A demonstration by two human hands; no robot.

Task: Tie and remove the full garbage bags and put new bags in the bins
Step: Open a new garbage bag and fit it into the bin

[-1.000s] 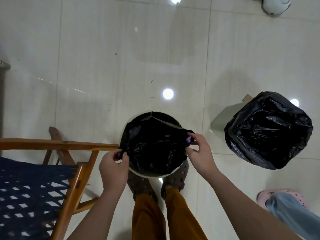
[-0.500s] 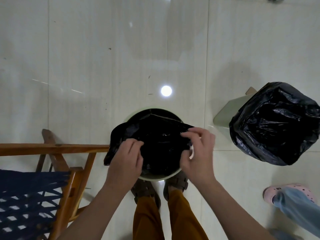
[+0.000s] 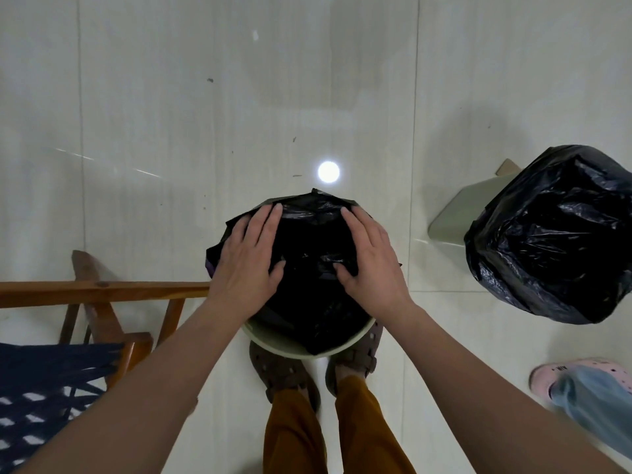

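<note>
Both hands' fingers [image 3: 265,224] flat, touching black bag [image 3: 314,299]

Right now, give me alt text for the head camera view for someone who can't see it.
Both hands, left hand and right hand, lie flat on a black bag across a round pale green bin between the person's feet. A second bin with a black bag stands right; a wooden chair left.

No readable text, labels, brands, numbers or signs anywhere in view
</note>
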